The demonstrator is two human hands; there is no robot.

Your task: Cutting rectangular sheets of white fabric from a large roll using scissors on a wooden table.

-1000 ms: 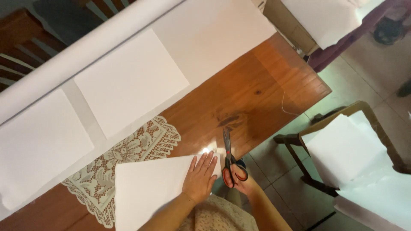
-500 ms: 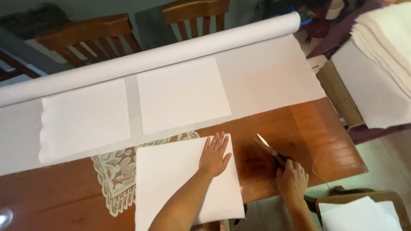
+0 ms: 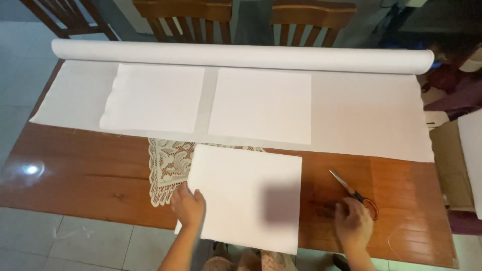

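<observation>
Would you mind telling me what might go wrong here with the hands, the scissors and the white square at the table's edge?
1. The white square overhangs the table edge and only the left hand rests on it, so it could slip off.
2. The right hand is at the scissors, whose blades look parted; a careless grab could nick a finger.
3. The square partly covers the lace mat, which might snag or bunch.

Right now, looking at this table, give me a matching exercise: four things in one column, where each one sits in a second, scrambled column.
Things:
1. scissors
2. fabric roll
3. lace doily
4. near white square

Places:
A. along the table's far edge
B. under the left hand
C. beside the right hand
D. partly tucked beneath white sheets

Pairs: 1-C, 2-A, 3-D, 4-B
</observation>
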